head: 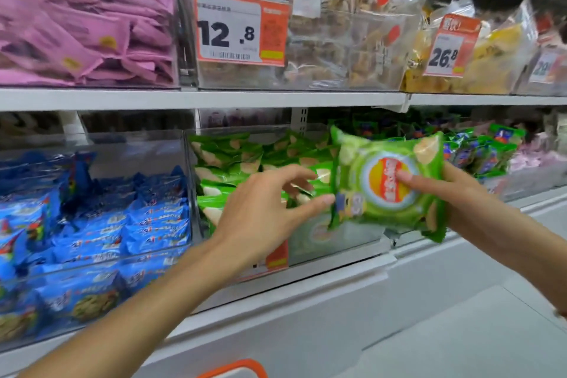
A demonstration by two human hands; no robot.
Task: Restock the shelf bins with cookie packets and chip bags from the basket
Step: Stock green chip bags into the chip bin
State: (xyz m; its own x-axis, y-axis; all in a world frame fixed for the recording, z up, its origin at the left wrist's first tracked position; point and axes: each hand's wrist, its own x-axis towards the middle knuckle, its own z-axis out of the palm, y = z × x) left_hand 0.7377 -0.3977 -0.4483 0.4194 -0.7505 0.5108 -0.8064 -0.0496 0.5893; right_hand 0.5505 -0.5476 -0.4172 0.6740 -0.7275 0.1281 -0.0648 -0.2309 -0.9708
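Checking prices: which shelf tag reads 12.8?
The large orange-bordered tag on the upper shelf's clear-bagged snack bin, right of the pink packets; the tag farther right reads 26.8.

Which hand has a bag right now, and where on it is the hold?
The right hand grips the green chip bag at its right edge, thumb across the front. The left hand holds nothing, fingers spread near the bag's left edge.

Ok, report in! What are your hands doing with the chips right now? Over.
Right hand grips green chip bag. Left hand open, fingertips at bag's edge. Bag in front of green-bag bin, not yet in. Nothing blocking.
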